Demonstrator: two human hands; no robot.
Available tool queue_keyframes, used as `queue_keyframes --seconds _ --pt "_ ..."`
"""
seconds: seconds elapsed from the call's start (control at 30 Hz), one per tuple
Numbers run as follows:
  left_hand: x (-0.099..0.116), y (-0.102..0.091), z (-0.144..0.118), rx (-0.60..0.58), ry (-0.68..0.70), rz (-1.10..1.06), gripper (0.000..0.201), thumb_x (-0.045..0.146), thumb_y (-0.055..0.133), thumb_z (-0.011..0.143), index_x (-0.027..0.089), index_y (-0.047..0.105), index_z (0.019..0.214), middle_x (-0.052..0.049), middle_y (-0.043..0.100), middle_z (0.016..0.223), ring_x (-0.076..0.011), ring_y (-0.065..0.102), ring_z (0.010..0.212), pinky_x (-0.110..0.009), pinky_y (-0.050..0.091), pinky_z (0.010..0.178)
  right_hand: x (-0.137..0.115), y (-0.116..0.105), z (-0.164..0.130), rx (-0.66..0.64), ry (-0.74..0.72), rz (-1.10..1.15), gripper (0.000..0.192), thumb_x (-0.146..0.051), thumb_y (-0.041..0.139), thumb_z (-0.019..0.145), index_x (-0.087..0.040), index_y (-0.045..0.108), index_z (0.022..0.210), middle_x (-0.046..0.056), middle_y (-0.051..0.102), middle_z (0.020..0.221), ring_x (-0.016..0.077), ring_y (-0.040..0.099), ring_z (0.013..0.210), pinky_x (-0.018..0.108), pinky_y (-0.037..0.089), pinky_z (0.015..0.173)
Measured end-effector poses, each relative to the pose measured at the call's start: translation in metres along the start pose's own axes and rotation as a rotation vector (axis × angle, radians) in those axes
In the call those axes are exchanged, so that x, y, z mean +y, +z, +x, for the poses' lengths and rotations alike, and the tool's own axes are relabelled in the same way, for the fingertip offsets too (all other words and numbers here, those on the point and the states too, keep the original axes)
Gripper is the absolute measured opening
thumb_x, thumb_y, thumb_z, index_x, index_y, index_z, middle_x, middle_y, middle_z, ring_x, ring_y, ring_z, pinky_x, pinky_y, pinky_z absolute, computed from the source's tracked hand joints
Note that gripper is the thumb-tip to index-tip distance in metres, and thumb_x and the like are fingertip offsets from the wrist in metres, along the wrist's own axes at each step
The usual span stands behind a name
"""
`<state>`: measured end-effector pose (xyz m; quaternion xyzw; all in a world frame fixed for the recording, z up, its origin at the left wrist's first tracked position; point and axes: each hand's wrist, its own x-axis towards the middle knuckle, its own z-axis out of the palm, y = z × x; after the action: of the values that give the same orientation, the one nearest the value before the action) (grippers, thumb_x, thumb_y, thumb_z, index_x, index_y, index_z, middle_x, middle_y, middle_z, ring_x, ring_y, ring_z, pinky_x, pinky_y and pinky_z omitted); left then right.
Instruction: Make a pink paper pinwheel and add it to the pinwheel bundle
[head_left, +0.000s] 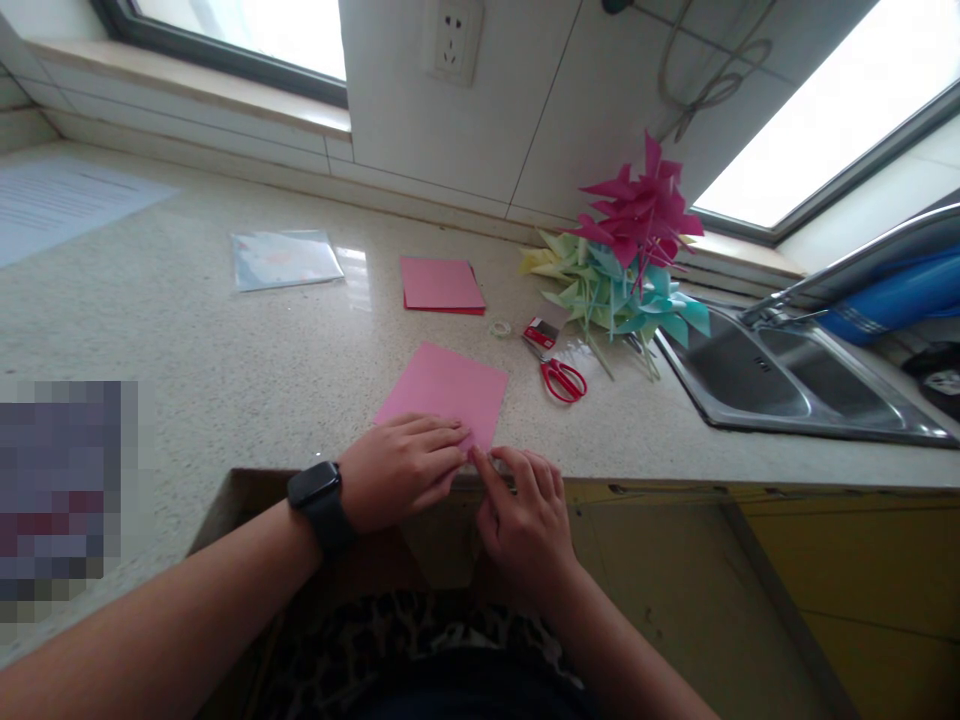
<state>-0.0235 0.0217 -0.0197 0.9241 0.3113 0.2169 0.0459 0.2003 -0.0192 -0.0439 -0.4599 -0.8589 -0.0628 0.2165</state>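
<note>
A square sheet of pink paper lies at the front edge of the counter, its near corner hidden by my hands. My left hand, with a dark watch on the wrist, rests flat over the sheet's near left part, fingers stretched out. Close to its fingertips, my right hand touches the near corner with an extended index finger; its other fingers are loosely bent and apart. Beyond the sheet is a stack of pink and red paper squares. Red-handled scissors lie to the right.
Beside the scissors are a small red-and-black packet and a pale coil. Paper pinwheels stand before a steel sink. A clear plastic packet and printed sheet lie left; a blurred patch covers the lower left.
</note>
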Motion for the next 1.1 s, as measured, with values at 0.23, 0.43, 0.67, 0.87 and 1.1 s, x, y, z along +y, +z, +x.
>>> queue_keyframes --seconds 0.23,0.43,0.67,0.87,1.1 --pt "0.000 0.002 0.000 0.032 -0.035 -0.039 0.020 0.021 0.053 0.095 0.015 0.066 0.109 -0.011 0.070 0.126 -0.0236 0.064 0.120 -0.043 0.050 0.107 -0.001 0.001 0.002 -0.041 0.021 -0.028 0.059 -0.017 0.060 0.085 -0.022 0.054 0.143 0.012 0.058 0.124 0.0304 0.049 0.111 0.050 0.039 0.099" --pt "0.003 -0.001 0.000 0.016 -0.098 -0.051 0.017 0.023 0.054 0.094 0.017 0.065 0.105 -0.011 0.066 0.123 -0.0244 0.065 0.109 -0.041 0.055 0.096 -0.005 -0.003 0.007 -0.122 0.057 -0.035 0.064 -0.021 0.060 0.086 -0.023 0.047 0.149 0.013 0.054 0.130 0.0310 0.047 0.113 0.051 0.036 0.099" --pt "0.003 -0.004 0.003 -0.018 -0.115 -0.066 0.014 0.023 0.053 0.095 0.018 0.065 0.097 -0.009 0.064 0.112 -0.0243 0.062 0.105 -0.041 0.054 0.092 -0.007 -0.003 0.012 -0.175 0.085 -0.030 0.065 -0.024 0.060 0.087 -0.026 0.044 0.150 0.014 0.048 0.138 0.0333 0.045 0.117 0.053 0.034 0.100" --pt "0.003 -0.004 0.003 -0.019 -0.130 -0.065 0.013 0.023 0.055 0.093 0.017 0.064 0.099 -0.009 0.066 0.106 -0.0220 0.063 0.100 -0.041 0.052 0.095 -0.008 -0.003 0.018 -0.224 0.099 -0.032 0.074 -0.028 0.064 0.083 -0.026 0.040 0.153 0.015 0.044 0.144 0.0352 0.043 0.120 0.054 0.032 0.100" --pt "0.003 -0.003 0.002 0.074 -0.119 -0.035 0.010 0.023 0.059 0.089 0.016 0.063 0.095 -0.004 0.069 0.093 -0.0185 0.067 0.095 -0.043 0.033 0.119 -0.011 -0.005 0.026 -0.259 0.114 -0.036 0.079 -0.033 0.066 0.078 -0.025 0.039 0.152 0.015 0.039 0.151 0.0363 0.040 0.125 0.055 0.030 0.100"
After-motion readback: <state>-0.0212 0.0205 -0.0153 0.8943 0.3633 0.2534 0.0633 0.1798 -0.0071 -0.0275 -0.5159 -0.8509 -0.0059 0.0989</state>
